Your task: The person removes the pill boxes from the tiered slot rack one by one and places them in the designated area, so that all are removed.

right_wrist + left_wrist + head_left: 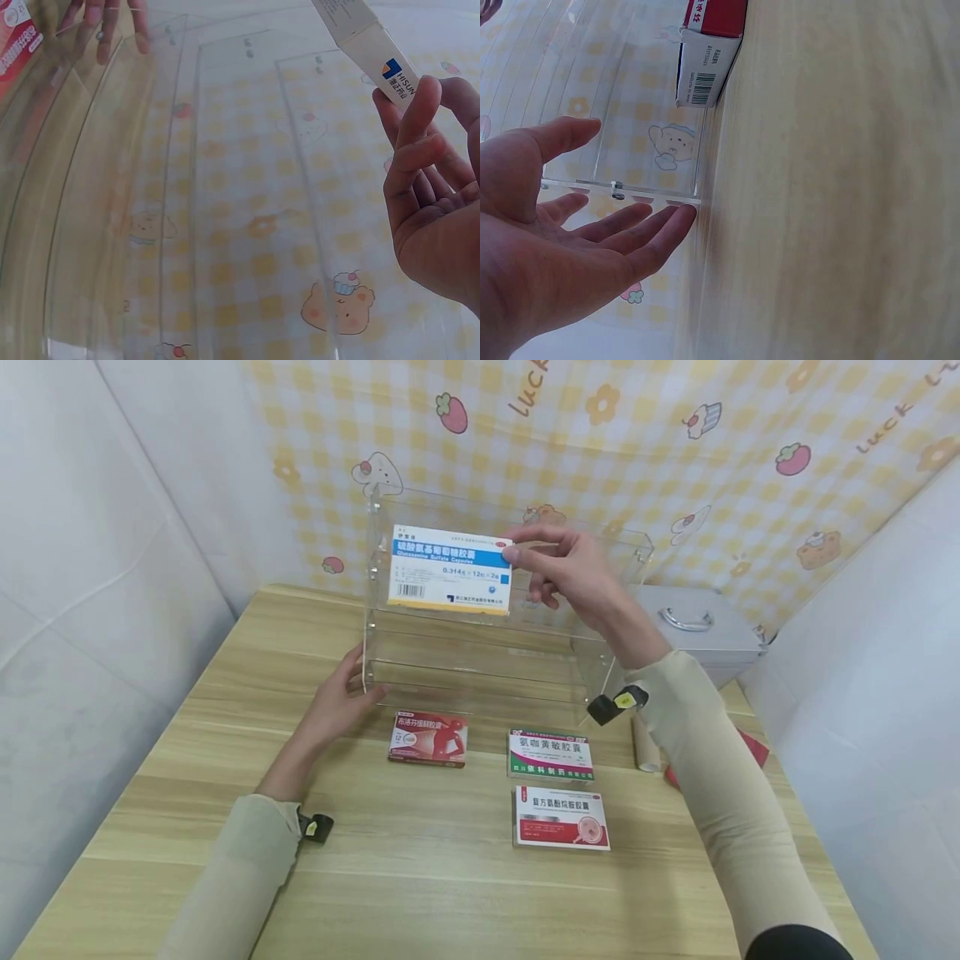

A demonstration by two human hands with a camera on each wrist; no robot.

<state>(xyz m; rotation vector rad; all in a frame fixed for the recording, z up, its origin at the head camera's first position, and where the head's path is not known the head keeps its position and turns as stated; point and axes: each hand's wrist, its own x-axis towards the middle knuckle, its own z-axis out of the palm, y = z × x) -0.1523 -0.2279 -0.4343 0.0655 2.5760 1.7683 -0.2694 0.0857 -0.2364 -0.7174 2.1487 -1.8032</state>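
My right hand [576, 570] pinches one end of a white, blue and yellow medicine box [450, 570] between thumb and fingers. The box is upright in front of the upper part of a clear acrylic stepped rack [480, 700], its printed front facing me. A white end of this box [396, 73] shows in the right wrist view. At the rack's left end, my left hand [330, 712] touches the side panel with extended fingers [660, 244], its thumb apart from them. In front of the rack lies a red medicine box [427, 738].
A green and white medicine box [551, 755] and a red and white one [561, 818] lie on the wooden table [390, 877]. To the right are a grey metal case [701, 618], a cardboard tube [646, 745] and a red item [752, 749] partly behind my sleeve. A checked cloth [480, 468] hangs behind.
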